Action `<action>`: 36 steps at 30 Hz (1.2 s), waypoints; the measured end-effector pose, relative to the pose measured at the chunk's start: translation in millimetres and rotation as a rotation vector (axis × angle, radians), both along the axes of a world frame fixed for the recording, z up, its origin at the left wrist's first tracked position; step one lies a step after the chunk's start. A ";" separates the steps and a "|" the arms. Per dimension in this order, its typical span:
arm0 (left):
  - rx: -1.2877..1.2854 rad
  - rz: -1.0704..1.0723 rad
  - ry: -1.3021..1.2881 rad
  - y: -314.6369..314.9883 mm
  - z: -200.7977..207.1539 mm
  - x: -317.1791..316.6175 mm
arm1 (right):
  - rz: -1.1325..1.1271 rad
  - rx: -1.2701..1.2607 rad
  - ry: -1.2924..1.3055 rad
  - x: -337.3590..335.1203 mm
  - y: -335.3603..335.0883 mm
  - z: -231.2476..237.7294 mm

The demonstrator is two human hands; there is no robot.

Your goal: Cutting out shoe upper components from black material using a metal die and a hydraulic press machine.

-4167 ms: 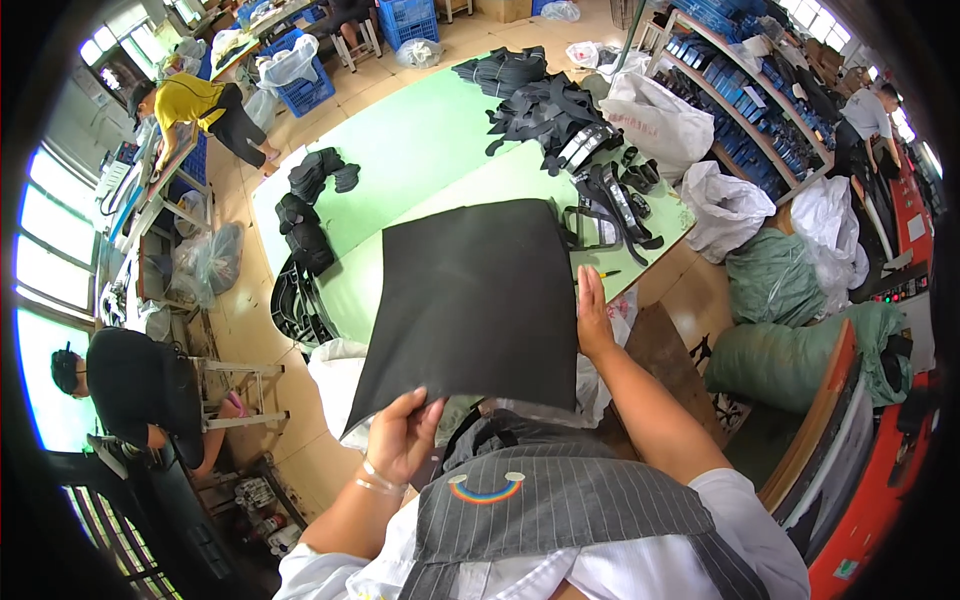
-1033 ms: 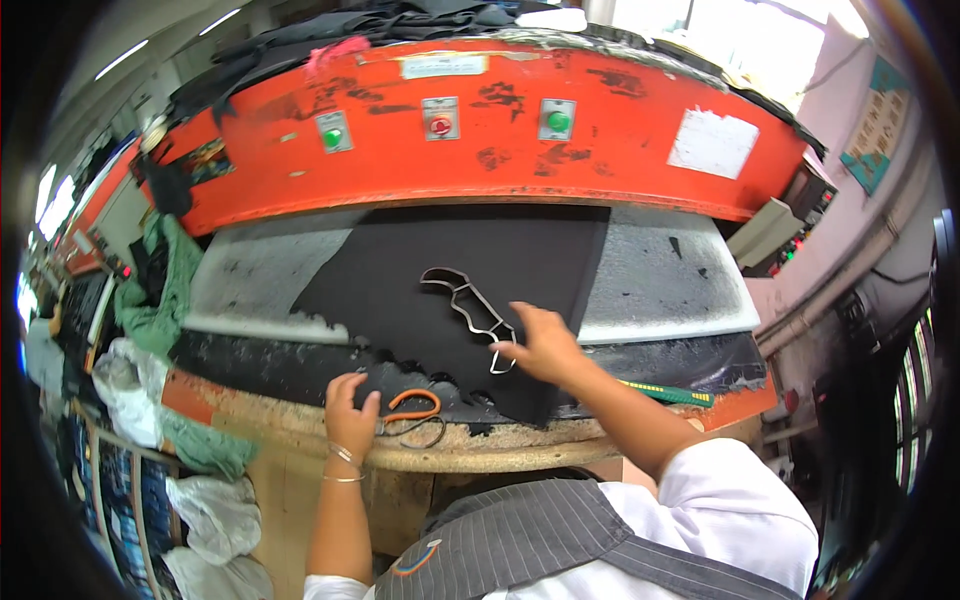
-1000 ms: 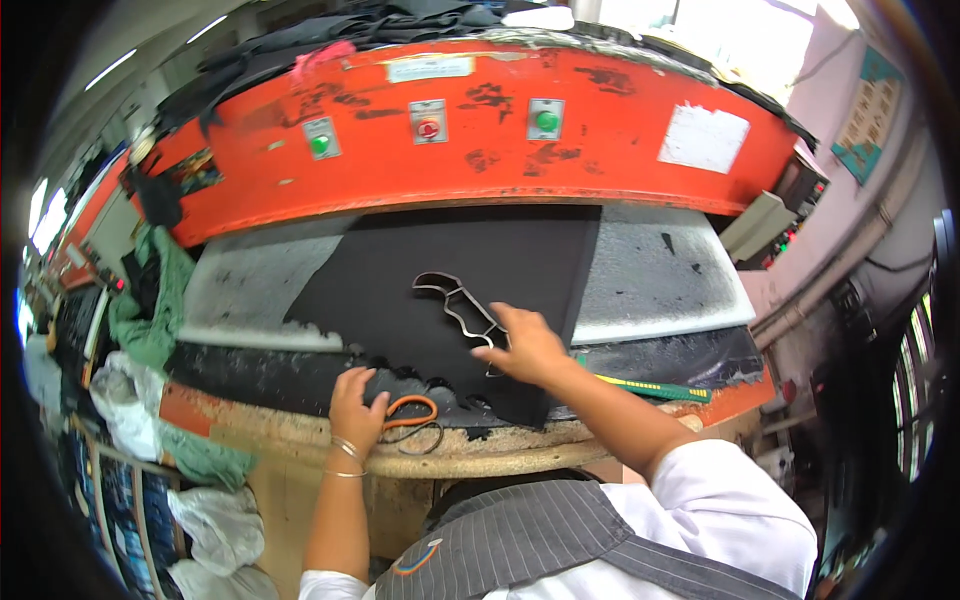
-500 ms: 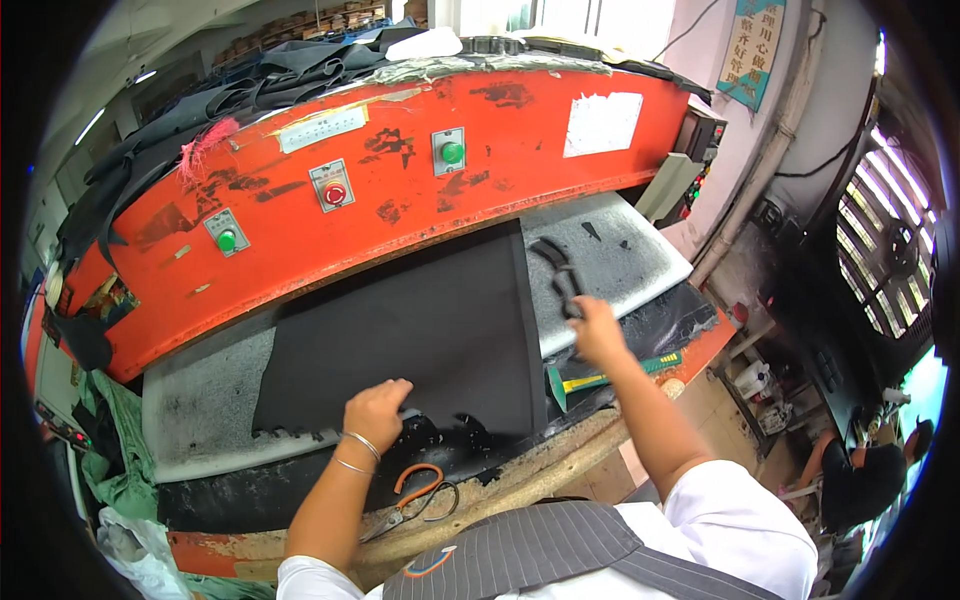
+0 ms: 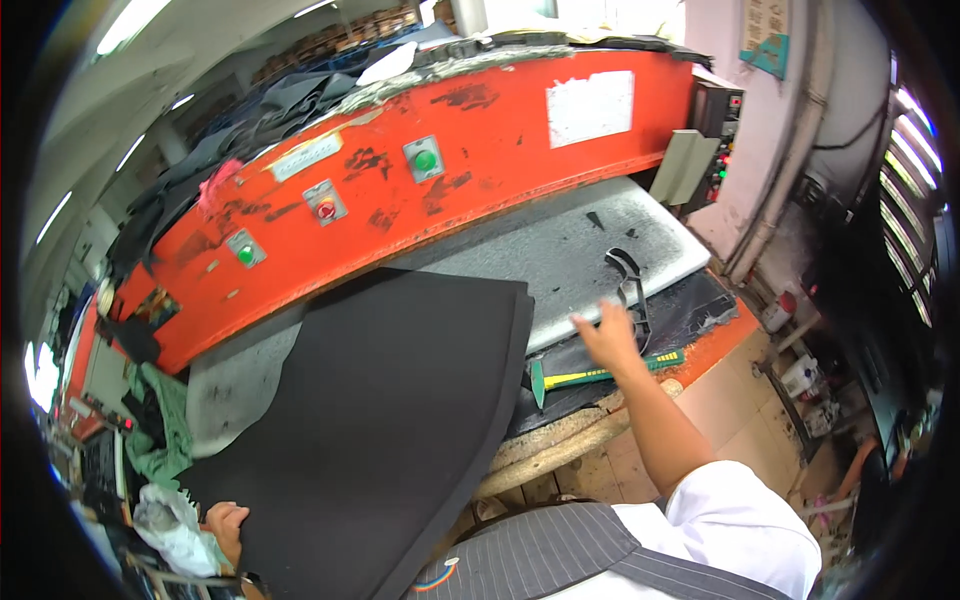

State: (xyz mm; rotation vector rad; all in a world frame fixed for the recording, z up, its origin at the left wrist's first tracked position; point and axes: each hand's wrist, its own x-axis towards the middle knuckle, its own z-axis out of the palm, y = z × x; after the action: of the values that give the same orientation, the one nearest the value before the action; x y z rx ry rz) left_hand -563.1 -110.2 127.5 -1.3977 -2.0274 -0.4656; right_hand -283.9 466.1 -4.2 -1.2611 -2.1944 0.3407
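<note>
Black foam sheet [image 5: 390, 430] is lying across the grey bed [image 5: 560, 250] of the big orange press [image 5: 440, 170], and its near end is hanging off the front edge of the bed toward the person. Half a second ago the sheet was lying flat, further in under the orange beam. Now it is sliding out and down to the left, so the person seems to be pulling it off the press.

From the head view, the left hand [image 5: 228, 528] is gripping the sheet at its lower left corner, with the fingers curled around the edge. A white rag [image 5: 170, 520] is sitting just beside that hand.

The right hand [image 5: 608, 338] is reaching out over the right part of the bed. Its fingers are spread wide and it is holding nothing. A moment back it was touching the metal cutter frame [image 5: 628, 285]. Now the hand is just in front of the frame, and I cannot tell if it is touching it.

1 hammer with a green and yellow handle [image 5: 600, 374] is lying near the front edge of the bed, just under the right hand.

3 round buttons are showing on the orange beam: 2 green, 1 red.
</note>
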 end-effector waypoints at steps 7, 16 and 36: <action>0.029 0.121 -0.060 -35.4 -33.0 85.4 | 0.389 -1.113 0.229 -49.7 -50.6 2.3; 0.173 0.215 -0.118 -67.8 -83.8 111.6 | 0.390 -1.624 0.792 -76.6 -111.5 -9.3; 1.011 -0.224 -0.863 1.4 -24.5 39.4 | 1.594 -0.722 1.345 -47.1 -140.4 412.9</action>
State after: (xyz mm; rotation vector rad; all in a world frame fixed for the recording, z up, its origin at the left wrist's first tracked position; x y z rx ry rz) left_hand -523.6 -108.8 103.0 -0.7879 -1.6722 -2.1111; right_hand -331.0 325.7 408.7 0.7799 -1.2398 1.9139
